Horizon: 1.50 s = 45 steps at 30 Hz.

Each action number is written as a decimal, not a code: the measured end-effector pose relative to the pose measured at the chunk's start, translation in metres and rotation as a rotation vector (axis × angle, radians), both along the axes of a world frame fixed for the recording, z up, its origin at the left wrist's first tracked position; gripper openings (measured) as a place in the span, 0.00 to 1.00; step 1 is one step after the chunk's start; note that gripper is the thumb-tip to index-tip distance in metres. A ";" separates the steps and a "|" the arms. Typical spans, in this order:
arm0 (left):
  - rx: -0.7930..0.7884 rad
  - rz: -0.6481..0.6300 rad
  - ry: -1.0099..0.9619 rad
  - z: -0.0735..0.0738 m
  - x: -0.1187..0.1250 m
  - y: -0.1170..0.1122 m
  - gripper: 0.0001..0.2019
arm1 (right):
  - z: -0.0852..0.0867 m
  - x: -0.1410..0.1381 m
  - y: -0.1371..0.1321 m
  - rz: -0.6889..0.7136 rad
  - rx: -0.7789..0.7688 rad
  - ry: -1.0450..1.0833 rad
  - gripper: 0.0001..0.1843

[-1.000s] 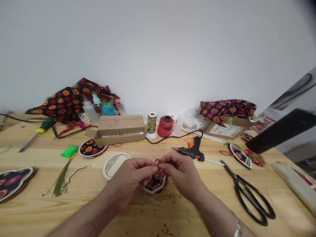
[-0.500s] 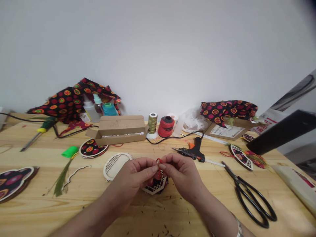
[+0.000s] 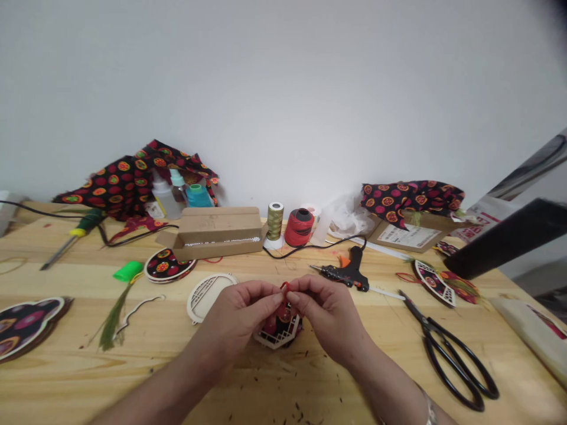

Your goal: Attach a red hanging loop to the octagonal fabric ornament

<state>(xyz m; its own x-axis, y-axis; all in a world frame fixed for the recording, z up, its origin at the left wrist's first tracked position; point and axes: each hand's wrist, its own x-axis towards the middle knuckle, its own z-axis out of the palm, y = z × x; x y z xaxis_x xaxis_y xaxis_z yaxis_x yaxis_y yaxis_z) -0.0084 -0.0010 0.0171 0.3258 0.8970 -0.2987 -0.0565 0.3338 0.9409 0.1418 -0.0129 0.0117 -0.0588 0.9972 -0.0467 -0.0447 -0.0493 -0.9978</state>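
Observation:
My left hand (image 3: 241,310) and my right hand (image 3: 319,310) meet above the table, their fingertips pinching a thin red cord (image 3: 286,288) from both sides. Just below them sits a hexagonal ornament (image 3: 280,333) of white lattice-cut wood and dark patterned fabric. My fingers hide its upper part, and I cannot tell whether it rests on the table or hangs from the cord. A round wooden lattice frame (image 3: 208,293) lies just beyond my left hand.
A hot glue gun (image 3: 348,276) lies beyond my right hand, with black scissors (image 3: 449,360) further right. At the back stand a cardboard box (image 3: 212,233) and thread spools (image 3: 287,225). Fabric-covered ornament pieces (image 3: 168,265) and a green-handled screwdriver (image 3: 82,227) lie to the left.
The view has drifted slightly, shifting the table items a little to the right. My hands remain together on the red cord, with only small finger movement.

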 end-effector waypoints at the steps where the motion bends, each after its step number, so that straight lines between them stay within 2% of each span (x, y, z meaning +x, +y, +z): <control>1: 0.003 0.003 0.010 -0.001 0.000 0.000 0.10 | 0.000 0.000 0.000 0.002 0.000 0.002 0.04; 25: -0.013 0.030 0.000 -0.005 -0.002 0.001 0.07 | 0.000 0.001 0.001 0.006 0.010 -0.036 0.06; 32: -0.025 0.057 0.040 -0.003 0.001 0.002 0.07 | -0.003 0.000 0.002 0.000 0.009 -0.036 0.07; 38: -0.011 0.110 -0.009 -0.004 -0.001 0.004 0.07 | -0.004 0.001 0.002 0.012 0.005 -0.020 0.09; 45: -0.017 0.118 -0.052 -0.005 -0.004 0.008 0.06 | -0.007 0.006 0.007 -0.047 0.077 -0.185 0.09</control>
<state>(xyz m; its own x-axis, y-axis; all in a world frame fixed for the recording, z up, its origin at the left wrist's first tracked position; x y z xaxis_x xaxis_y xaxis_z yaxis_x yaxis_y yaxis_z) -0.0121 0.0067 0.0119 0.2337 0.9249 -0.2999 -0.1450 0.3381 0.9299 0.1478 -0.0060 0.0048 -0.0096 0.9997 0.0236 0.1397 0.0248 -0.9899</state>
